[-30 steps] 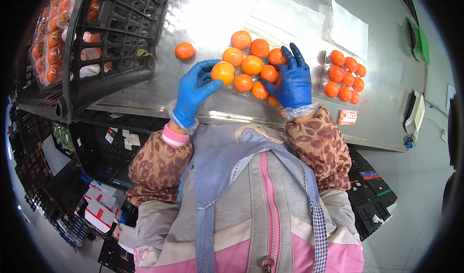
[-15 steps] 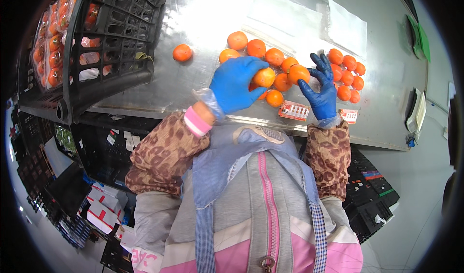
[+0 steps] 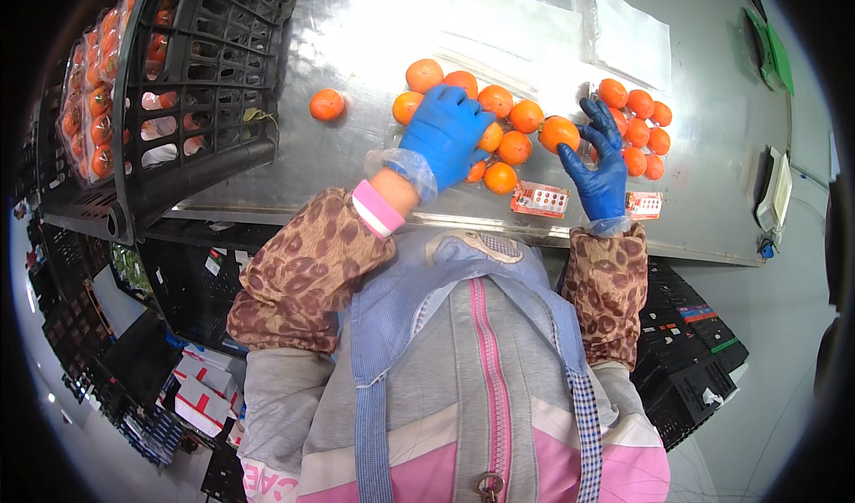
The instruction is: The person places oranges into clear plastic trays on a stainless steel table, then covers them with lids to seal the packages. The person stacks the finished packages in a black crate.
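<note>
The right hand in a blue glove [image 3: 602, 179] grasped a large, glossy, nearly round orange fruit [image 3: 559, 134] between thumb and index finger, its other fingers extending upward. The fruit's long axis was hard to tell; a small dark spot on its upper left edge faced left, toward the cluster of round orange fruits [image 3: 515, 148] just beside it. The left hand in a blue glove [image 3: 441, 136] lay over that cluster with its fingers bent downward; whether they gripped a fruit could not be told. Just right of the held fruit stood a clear plastic pack of smaller orange fruits [image 3: 637, 133], leaving a narrow gap of metal between pack and cluster. Below, a red-and-white printed card [image 3: 540, 199] lay near the front edge of the shiny steel table [image 3: 356, 169]. Wider steel stretched leftward, past a lone orange fruit [image 3: 327, 104], to a black slatted plastic crate [image 3: 233, 166]. White flat sheets [image 3: 632, 40] lay beyond the pack.
</note>
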`<state>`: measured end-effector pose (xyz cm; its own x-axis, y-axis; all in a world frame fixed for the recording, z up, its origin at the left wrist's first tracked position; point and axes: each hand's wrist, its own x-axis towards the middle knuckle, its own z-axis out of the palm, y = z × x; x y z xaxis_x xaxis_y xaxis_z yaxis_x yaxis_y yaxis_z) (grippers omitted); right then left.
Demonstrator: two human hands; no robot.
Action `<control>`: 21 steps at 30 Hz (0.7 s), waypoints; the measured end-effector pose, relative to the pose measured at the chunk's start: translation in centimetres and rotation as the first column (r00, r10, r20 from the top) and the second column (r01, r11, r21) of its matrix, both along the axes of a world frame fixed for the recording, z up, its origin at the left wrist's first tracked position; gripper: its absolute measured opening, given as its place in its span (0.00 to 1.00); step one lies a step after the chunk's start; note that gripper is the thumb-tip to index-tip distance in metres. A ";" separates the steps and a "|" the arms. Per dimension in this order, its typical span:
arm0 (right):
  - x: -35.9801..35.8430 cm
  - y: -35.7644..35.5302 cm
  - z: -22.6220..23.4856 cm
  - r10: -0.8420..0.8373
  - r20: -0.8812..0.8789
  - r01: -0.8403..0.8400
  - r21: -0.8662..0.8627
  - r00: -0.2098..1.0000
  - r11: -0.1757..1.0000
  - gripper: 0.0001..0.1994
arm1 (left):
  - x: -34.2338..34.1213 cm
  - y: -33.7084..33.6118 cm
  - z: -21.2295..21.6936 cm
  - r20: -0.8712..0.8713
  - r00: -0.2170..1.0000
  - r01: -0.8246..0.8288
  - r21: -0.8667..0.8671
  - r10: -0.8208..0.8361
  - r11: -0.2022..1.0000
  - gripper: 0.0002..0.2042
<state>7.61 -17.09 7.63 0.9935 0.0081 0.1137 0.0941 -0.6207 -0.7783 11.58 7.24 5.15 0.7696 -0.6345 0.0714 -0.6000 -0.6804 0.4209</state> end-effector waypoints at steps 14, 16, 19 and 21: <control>0.6 1.5 0.9 0.066 0.007 -0.066 -0.009 0.998 0.998 0.15 | -0.7 1.2 1.5 -0.117 0.970 -0.240 -0.317 0.213 0.918 0.17; 0.9 2.4 1.5 0.095 0.020 -0.093 -0.064 0.995 0.994 0.15 | -1.4 3.4 1.9 -0.164 0.930 -0.367 -0.473 0.329 0.801 0.16; 1.6 5.4 2.1 0.257 0.130 -0.243 -0.116 0.958 0.963 0.17 | -2.2 6.2 0.7 -0.362 0.740 -0.666 -0.514 0.566 0.541 0.13; 1.7 8.5 2.0 0.336 0.120 -0.329 -0.073 0.934 0.942 0.18 | -3.0 7.7 -0.9 -0.518 0.614 -0.787 -0.463 0.595 0.408 0.13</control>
<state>9.33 -8.58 9.65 0.9098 0.3443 0.2316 0.3994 -0.5748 -0.7142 8.62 14.97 4.28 0.9671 0.2487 -0.0539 0.1401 -0.3436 0.9286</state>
